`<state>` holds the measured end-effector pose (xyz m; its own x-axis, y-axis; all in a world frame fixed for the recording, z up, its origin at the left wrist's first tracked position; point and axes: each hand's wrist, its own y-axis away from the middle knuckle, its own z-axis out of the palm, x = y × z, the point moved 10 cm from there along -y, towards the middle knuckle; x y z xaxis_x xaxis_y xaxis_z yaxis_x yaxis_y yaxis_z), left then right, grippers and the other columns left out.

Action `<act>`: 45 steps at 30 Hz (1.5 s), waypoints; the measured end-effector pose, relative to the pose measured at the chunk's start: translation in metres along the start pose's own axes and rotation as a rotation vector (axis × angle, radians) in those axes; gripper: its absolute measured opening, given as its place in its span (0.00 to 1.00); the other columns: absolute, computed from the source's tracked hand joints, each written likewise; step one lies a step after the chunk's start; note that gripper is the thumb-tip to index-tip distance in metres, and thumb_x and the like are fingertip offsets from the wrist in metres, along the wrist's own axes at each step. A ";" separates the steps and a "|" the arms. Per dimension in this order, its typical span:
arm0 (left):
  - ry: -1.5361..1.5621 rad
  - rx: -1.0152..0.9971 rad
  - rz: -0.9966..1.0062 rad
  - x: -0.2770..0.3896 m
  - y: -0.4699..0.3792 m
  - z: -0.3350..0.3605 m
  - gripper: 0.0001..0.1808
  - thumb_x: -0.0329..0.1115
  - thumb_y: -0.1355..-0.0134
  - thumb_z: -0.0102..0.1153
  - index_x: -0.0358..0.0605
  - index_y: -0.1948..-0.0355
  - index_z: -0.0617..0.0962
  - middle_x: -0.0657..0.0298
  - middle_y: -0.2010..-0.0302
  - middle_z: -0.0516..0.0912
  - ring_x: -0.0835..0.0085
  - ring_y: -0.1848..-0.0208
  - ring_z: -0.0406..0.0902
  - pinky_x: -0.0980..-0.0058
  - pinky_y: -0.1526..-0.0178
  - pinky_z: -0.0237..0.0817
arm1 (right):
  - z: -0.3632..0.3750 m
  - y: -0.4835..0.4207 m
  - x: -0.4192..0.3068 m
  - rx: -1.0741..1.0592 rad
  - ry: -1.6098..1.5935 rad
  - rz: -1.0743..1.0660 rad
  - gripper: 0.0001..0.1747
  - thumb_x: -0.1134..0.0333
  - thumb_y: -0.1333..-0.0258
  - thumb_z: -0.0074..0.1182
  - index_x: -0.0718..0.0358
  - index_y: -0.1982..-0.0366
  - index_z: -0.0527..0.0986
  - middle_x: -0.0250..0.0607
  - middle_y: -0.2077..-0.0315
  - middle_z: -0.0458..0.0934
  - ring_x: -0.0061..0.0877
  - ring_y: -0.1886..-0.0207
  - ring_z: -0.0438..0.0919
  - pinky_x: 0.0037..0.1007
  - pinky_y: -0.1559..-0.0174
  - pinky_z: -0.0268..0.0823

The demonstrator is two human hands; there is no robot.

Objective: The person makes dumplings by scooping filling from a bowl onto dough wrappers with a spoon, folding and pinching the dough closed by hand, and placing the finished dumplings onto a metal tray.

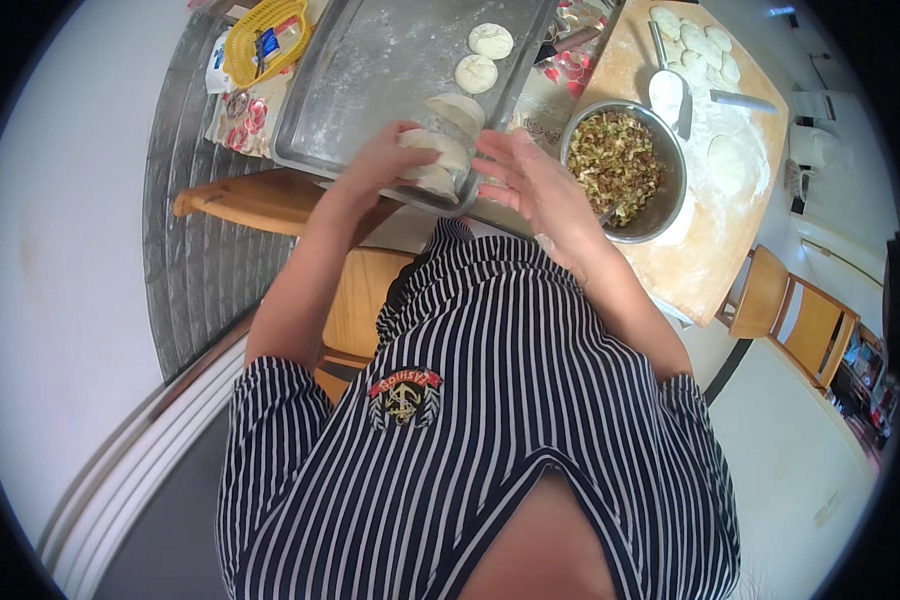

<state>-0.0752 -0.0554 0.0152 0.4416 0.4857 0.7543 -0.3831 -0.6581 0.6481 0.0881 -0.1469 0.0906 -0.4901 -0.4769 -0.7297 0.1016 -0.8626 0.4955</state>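
My left hand (384, 159) is over the near end of a metal baking tray (360, 90), its thumb and fingers around a pale folded dough piece (450, 152). Another dough piece (436, 182) lies just on the near side of it, partly hidden by the hand. Beyond is a half-moon-shaped dough piece (457, 112). Two round dough pieces (476, 73) sit farther up the tray. My right hand (534, 180) hovers by the tray's right rim, fingers apart and holding nothing, with flour on the skin.
Right of my hand, a steel bowl (677, 169) holds chopped filling (615, 165) and a utensil. The floured wooden board (690, 277) bears a metal scoop (667, 94), a flat dough round (733, 163) and several dough pieces (694, 41). A yellow basket (234, 45) stands left; a wooden chair (367, 292) is below.
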 end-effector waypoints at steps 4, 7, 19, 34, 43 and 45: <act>-0.734 0.077 0.044 -0.049 -0.051 -0.066 0.30 0.38 0.51 0.68 0.43 0.47 0.73 0.51 0.50 0.77 0.63 0.53 0.78 0.68 0.52 0.71 | -0.018 0.003 0.008 0.088 0.038 0.027 0.36 0.45 0.28 0.36 0.73 0.39 0.65 0.50 0.42 0.71 0.32 0.40 0.71 0.33 0.39 0.65; -0.948 0.131 0.157 -0.051 -0.054 -0.064 0.26 0.36 0.54 0.66 0.47 0.52 0.76 0.46 0.48 0.75 0.52 0.51 0.76 0.61 0.47 0.69 | -0.033 0.011 0.016 0.212 0.054 0.056 0.34 0.46 0.27 0.36 0.72 0.42 0.68 0.48 0.45 0.74 0.31 0.43 0.74 0.33 0.41 0.67; -0.959 -0.061 0.465 -0.046 -0.065 -0.043 0.31 0.38 0.50 0.67 0.44 0.44 0.75 0.50 0.40 0.74 0.51 0.36 0.68 0.61 0.35 0.61 | -0.086 0.065 -0.019 0.426 -0.170 -0.204 0.27 0.52 0.26 0.38 0.71 0.49 0.72 0.49 0.55 0.80 0.30 0.55 0.80 0.33 0.46 0.72; -0.133 0.269 0.270 0.086 0.018 0.045 0.25 0.36 0.32 0.55 0.40 0.36 0.71 0.59 0.38 0.74 0.71 0.38 0.70 0.73 0.36 0.58 | -0.436 0.134 0.031 1.323 0.530 -0.021 0.22 0.56 0.50 0.67 0.67 0.60 0.79 0.45 0.67 0.81 0.34 0.60 0.80 0.34 0.53 0.72; -0.168 0.285 0.267 0.107 0.051 0.145 0.19 0.34 0.31 0.55 0.37 0.42 0.77 0.60 0.46 0.80 0.76 0.44 0.74 0.76 0.38 0.60 | -0.443 0.105 -0.004 0.983 0.896 0.022 0.15 0.57 0.51 0.66 0.59 0.66 0.81 0.47 0.64 0.79 0.38 0.53 0.76 0.34 0.50 0.69; -0.136 0.288 0.294 0.107 0.055 0.160 0.19 0.33 0.31 0.55 0.38 0.42 0.77 0.61 0.47 0.80 0.77 0.45 0.74 0.77 0.40 0.61 | -0.443 0.099 -0.009 0.955 0.940 0.003 0.14 0.57 0.52 0.66 0.60 0.69 0.81 0.46 0.64 0.79 0.39 0.54 0.77 0.34 0.51 0.69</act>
<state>0.0811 -0.1317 0.1154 0.4580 0.1856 0.8694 -0.2754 -0.9002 0.3372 0.4861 -0.3031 -0.0624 0.3252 -0.7453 -0.5820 -0.7281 -0.5901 0.3489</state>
